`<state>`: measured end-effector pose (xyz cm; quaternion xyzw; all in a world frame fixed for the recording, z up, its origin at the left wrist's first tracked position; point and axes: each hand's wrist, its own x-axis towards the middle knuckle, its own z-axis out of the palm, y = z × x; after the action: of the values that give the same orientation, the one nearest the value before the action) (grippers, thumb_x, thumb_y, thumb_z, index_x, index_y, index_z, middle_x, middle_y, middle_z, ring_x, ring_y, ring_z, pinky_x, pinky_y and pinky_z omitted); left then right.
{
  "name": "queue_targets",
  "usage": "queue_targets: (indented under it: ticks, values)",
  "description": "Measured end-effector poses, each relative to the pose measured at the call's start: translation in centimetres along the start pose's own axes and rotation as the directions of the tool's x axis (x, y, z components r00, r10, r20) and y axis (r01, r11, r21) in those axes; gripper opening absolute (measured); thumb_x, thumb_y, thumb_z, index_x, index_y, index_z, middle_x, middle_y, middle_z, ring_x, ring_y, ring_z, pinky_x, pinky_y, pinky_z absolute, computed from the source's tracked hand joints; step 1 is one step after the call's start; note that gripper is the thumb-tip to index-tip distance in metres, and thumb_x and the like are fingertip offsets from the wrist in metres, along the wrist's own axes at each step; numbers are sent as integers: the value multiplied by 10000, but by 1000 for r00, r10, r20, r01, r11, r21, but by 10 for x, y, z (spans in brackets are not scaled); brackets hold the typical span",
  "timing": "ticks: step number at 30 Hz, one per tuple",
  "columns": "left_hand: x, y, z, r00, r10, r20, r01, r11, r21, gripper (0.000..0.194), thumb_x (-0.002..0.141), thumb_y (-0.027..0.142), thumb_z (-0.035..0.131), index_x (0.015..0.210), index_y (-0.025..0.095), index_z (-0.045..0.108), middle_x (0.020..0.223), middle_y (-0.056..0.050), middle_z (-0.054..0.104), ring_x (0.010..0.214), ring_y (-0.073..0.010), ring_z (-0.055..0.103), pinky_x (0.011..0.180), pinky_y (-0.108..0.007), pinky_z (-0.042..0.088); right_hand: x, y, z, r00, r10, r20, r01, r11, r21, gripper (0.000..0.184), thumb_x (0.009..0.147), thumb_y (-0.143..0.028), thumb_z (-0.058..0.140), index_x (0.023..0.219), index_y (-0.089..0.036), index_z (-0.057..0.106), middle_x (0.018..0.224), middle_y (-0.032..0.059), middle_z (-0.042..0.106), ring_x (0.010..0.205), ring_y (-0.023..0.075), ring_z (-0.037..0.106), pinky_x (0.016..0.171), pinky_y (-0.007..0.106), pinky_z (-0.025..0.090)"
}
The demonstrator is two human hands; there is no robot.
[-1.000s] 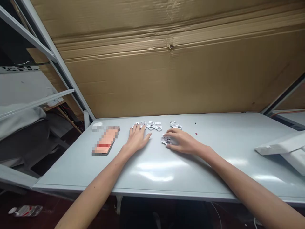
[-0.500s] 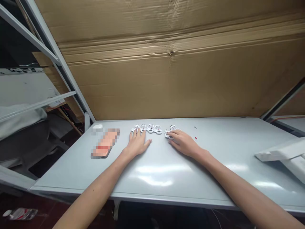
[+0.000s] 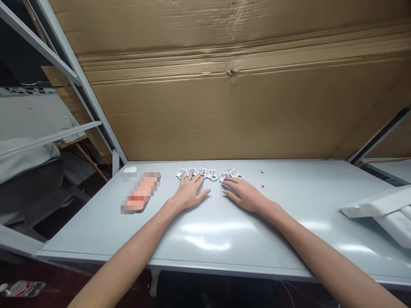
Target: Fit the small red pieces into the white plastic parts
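Bright, even light puts pale glare on the grey tabletop (image 3: 205, 233), the right hand (image 3: 244, 194) casts only a faint shadow, and the frame's edges bow outward

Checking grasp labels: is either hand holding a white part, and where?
Nothing is held. The left hand lies open, fingers on the row of white parts; the right hand lies open, fingertips at one part's edge.

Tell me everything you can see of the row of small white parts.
The row of small white parts is six flat, plastic-looking pieces with round holes, lying side by side near the far edge of the grey table. The left hand's fingers overlap the leftmost ones; the right hand's fingers reach the fifth.
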<state>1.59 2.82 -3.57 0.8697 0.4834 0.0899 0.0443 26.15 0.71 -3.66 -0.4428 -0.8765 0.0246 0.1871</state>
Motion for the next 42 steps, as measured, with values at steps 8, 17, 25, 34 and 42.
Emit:
queue_targets:
  ticks: [8, 17, 25, 34, 42]
  values:
    - [-1, 6, 0, 1000, 3, -24, -3, 1000, 22, 580, 1012, 558, 306, 1438, 196, 462, 1543, -116, 410, 1500, -350, 162, 1198, -592, 81, 4, 4, 2, 992, 116, 42, -116, 993, 2, 498, 1020, -439, 323, 1394, -177, 522, 1460, 139, 531, 1351, 308, 477, 1110, 501, 390]
    - [-2, 7, 2, 1000, -1, -6, 1, 999, 39, 550, 1005, 489, 378, 1438, 158, 449, 1552, -156, 371, 1488, -357, 201, 1193, -547, 175, 2, 4, 4, 997, 70, 20, -70, 998, -9, 477, 1013, -463, 350, 1353, -189, 544, 1411, 148, 568, 1334, 311, 492, 1092, 511, 404]
    - [-1, 5, 4, 999, -42, 12, 42, 999, 2, 584, 992, 497, 378, 1490, 192, 370, 1598, -115, 312, 1501, -354, 160, 1196, -562, 157, 2, 5, 2, 997, 51, 49, -52, 998, 20, 504, 994, -446, 393, 1409, -181, 500, 1458, 163, 525, 1354, 335, 470, 1092, 550, 400]
    - [-1, 9, 0, 998, -54, 40, 54, 999, 4, 587, 995, 480, 376, 1492, 167, 364, 1606, -146, 278, 1505, -353, 144, 1196, -577, 129, 5, 16, 4, 993, 119, -28, -118, 993, 17, 508, 1005, -400, 330, 1417, -138, 472, 1479, 175, 491, 1379, 307, 441, 1140, 494, 370]
    - [-1, 9, 1, 997, -71, 42, 71, 997, -8, 591, 987, 487, 380, 1492, 180, 364, 1611, -143, 264, 1504, -341, 154, 1198, -527, 181, 8, 47, 17, 984, 176, -19, -176, 984, 5, 552, 994, -324, 295, 1525, -180, 345, 1579, 120, 372, 1466, 303, 301, 1162, 534, 340]
